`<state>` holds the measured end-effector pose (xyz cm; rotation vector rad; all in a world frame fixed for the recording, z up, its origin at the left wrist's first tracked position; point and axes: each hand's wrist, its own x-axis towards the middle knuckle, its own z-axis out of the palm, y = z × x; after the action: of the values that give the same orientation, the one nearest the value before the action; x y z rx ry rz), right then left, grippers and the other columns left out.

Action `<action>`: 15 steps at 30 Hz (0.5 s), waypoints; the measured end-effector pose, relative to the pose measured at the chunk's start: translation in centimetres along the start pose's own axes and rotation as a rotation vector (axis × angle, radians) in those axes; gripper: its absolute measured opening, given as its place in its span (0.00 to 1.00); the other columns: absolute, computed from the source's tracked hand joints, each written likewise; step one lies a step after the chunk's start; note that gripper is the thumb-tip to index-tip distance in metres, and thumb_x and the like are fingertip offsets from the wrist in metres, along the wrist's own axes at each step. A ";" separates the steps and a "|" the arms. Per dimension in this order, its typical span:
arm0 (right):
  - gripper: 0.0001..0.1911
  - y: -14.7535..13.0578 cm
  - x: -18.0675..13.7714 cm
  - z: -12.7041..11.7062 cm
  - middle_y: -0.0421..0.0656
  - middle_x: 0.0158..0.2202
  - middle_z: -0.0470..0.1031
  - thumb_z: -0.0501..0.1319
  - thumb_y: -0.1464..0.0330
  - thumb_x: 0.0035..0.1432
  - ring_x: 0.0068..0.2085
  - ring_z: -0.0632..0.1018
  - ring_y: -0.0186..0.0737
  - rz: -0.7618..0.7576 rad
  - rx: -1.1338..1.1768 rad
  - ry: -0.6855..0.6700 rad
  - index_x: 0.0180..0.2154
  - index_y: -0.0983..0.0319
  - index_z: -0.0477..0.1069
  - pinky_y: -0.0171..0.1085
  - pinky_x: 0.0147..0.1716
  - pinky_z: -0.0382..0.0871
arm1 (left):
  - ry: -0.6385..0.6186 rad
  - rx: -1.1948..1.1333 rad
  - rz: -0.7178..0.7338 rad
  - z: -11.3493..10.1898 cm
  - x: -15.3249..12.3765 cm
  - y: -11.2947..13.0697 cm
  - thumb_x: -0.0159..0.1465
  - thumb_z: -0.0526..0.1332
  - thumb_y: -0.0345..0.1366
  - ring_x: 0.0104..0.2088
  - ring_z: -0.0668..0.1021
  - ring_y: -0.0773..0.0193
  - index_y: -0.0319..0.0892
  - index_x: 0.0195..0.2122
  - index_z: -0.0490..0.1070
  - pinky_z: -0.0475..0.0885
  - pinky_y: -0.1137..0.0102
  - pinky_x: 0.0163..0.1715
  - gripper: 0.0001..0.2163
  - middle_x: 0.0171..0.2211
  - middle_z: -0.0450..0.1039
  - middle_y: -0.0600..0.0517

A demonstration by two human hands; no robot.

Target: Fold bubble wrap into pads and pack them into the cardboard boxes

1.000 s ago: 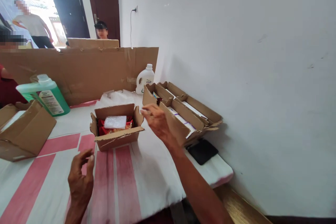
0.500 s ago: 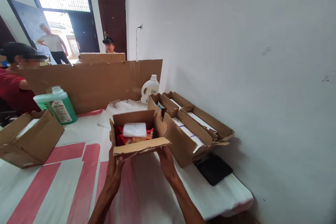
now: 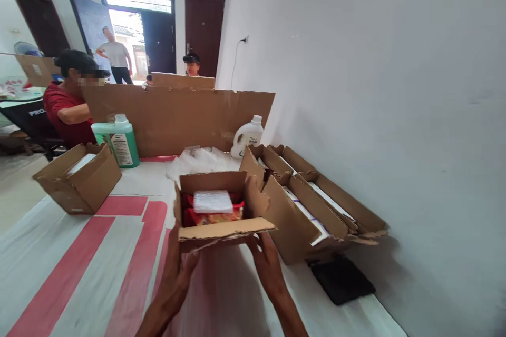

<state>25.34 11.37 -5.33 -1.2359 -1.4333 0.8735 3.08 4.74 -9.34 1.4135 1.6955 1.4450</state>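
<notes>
A small open cardboard box (image 3: pixel 221 231) sits at the middle of the table, with red packets and a clear plastic bag (image 3: pixel 212 201) inside. Both my hands hold it from below at its near side. My left hand (image 3: pixel 178 268) grips the left front corner, fingers curled under the flap. My right hand (image 3: pixel 268 267) grips the right front corner. The box looks lifted slightly off the red-striped white cloth (image 3: pixel 98 263).
A long open carton (image 3: pixel 312 210) of flat white boxes lies right of it by the wall, a black pad (image 3: pixel 342 279) beside it. Another open box (image 3: pixel 79 179), a green jug (image 3: pixel 118 142) and a white jug (image 3: pixel 247 137) stand before a cardboard screen (image 3: pixel 177 116). People sit and stand behind.
My hands went from hovering apart in the air to gripping the small box's front corners. The box has been raised and drawn a little toward me as my view swung left.
</notes>
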 end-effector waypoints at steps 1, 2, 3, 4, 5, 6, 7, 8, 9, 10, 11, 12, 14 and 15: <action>0.32 0.2 0.1 -0.7 0.54 0.55 0.78 0.60 0.44 0.61 0.53 0.80 0.57 0.024 -0.013 0.002 0.56 0.58 0.73 0.50 0.48 0.78 | -0.002 -0.009 -0.016 0.8 -0.2 0.3 0.72 0.54 0.46 0.70 0.62 0.50 0.48 0.73 0.48 0.69 0.50 0.63 0.31 0.71 0.57 0.40; 0.32 0.2 0.2 -1.0 0.54 0.56 0.77 0.61 0.44 0.60 0.53 0.80 0.58 0.038 -0.027 -0.003 0.56 0.58 0.74 0.50 0.49 0.77 | 0.007 -0.021 -0.024 1.1 -0.4 0.4 0.72 0.54 0.46 0.70 0.62 0.51 0.48 0.73 0.47 0.69 0.51 0.63 0.31 0.71 0.56 0.40; 0.33 0.2 0.4 -0.8 0.54 0.56 0.77 0.62 0.43 0.59 0.53 0.80 0.59 0.047 -0.038 -0.021 0.56 0.58 0.74 0.51 0.48 0.78 | 0.020 -0.033 -0.020 1.0 -0.6 0.3 0.72 0.53 0.46 0.70 0.63 0.51 0.48 0.73 0.47 0.69 0.51 0.63 0.30 0.71 0.57 0.39; 0.33 0.0 0.5 -0.2 0.54 0.56 0.78 0.63 0.43 0.58 0.53 0.80 0.59 0.047 -0.039 -0.047 0.55 0.57 0.75 0.51 0.47 0.78 | 0.037 -0.041 -0.005 0.3 -0.7 0.0 0.72 0.53 0.46 0.70 0.64 0.52 0.48 0.73 0.48 0.69 0.52 0.63 0.30 0.70 0.58 0.39; 0.32 -0.2 0.7 0.9 0.54 0.54 0.78 0.63 0.43 0.58 0.52 0.81 0.59 0.040 -0.028 -0.081 0.55 0.57 0.75 0.51 0.46 0.79 | 0.069 -0.036 0.008 -0.7 -1.0 -0.5 0.72 0.53 0.46 0.69 0.65 0.52 0.48 0.72 0.49 0.69 0.52 0.63 0.29 0.69 0.61 0.39; 0.32 -0.6 0.8 2.5 0.53 0.53 0.79 0.63 0.43 0.57 0.51 0.81 0.58 0.024 -0.005 -0.128 0.53 0.57 0.76 0.50 0.45 0.79 | 0.124 -0.013 0.011 -2.2 -1.4 -1.2 0.72 0.54 0.46 0.68 0.66 0.52 0.47 0.72 0.50 0.69 0.51 0.63 0.29 0.67 0.63 0.39; 0.31 -1.1 0.9 4.4 0.52 0.50 0.80 0.63 0.44 0.58 0.50 0.81 0.58 0.002 0.028 -0.187 0.52 0.58 0.76 0.50 0.45 0.79 | 0.192 0.029 0.002 -3.9 -2.0 -1.9 0.71 0.55 0.46 0.68 0.67 0.51 0.47 0.71 0.52 0.70 0.51 0.62 0.29 0.65 0.66 0.39; 0.29 -1.6 1.0 6.6 0.52 0.48 0.81 0.63 0.44 0.58 0.49 0.81 0.57 -0.024 0.068 -0.258 0.51 0.58 0.77 0.50 0.46 0.79 | 0.256 0.080 -0.021 -5.8 -2.6 -2.7 0.70 0.56 0.47 0.66 0.68 0.50 0.47 0.70 0.54 0.71 0.52 0.61 0.29 0.62 0.69 0.40; 0.28 -2.2 1.2 9.0 0.51 0.46 0.81 0.63 0.45 0.59 0.49 0.81 0.56 -0.051 0.111 -0.341 0.50 0.58 0.77 0.50 0.47 0.78 | 0.321 0.132 -0.050 -7.7 -3.4 -3.5 0.69 0.57 0.47 0.64 0.71 0.50 0.48 0.69 0.56 0.73 0.53 0.59 0.28 0.59 0.71 0.41; 0.27 -2.9 1.2 11.6 0.50 0.45 0.81 0.62 0.45 0.61 0.49 0.81 0.54 -0.078 0.155 -0.435 0.50 0.58 0.76 0.50 0.47 0.78 | 0.387 0.178 -0.078 -9.5 -4.3 -4.1 0.69 0.58 0.48 0.62 0.73 0.51 0.48 0.68 0.58 0.74 0.54 0.57 0.28 0.57 0.72 0.42; 0.26 -3.5 1.3 14.3 0.48 0.45 0.81 0.61 0.46 0.62 0.49 0.80 0.52 -0.102 0.196 -0.532 0.50 0.58 0.76 0.49 0.48 0.77 | 0.466 0.219 -0.101 -11.2 -5.0 -4.7 0.68 0.59 0.48 0.59 0.74 0.52 0.48 0.67 0.58 0.75 0.56 0.55 0.28 0.55 0.72 0.43; 0.25 -4.2 1.4 17.0 0.47 0.45 0.80 0.60 0.47 0.64 0.48 0.80 0.50 -0.130 0.229 -0.625 0.51 0.58 0.75 0.48 0.47 0.77 | 0.552 0.253 -0.118 -12.8 -5.8 -5.2 0.67 0.60 0.49 0.56 0.75 0.53 0.48 0.66 0.59 0.76 0.57 0.54 0.28 0.54 0.72 0.44; 0.24 -5.5 1.5 22.6 0.46 0.47 0.78 0.59 0.49 0.65 0.48 0.78 0.47 -0.214 0.268 -0.766 0.53 0.57 0.73 0.46 0.48 0.75 | 0.718 0.303 -0.131 -15.6 -6.8 -5.8 0.65 0.62 0.51 0.52 0.77 0.54 0.45 0.64 0.59 0.76 0.57 0.53 0.30 0.51 0.71 0.45; 0.23 -6.1 1.5 25.4 0.46 0.48 0.77 0.60 0.49 0.65 0.49 0.77 0.47 -0.266 0.256 -0.819 0.53 0.57 0.73 0.45 0.48 0.74 | 0.779 0.321 -0.128 -16.8 -7.0 -6.0 0.63 0.62 0.52 0.50 0.77 0.53 0.43 0.63 0.61 0.76 0.57 0.53 0.30 0.50 0.71 0.45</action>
<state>-0.71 13.71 -5.06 -0.4691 -1.9772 1.4062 -11.30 -7.78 -11.31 0.8876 2.5276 1.8477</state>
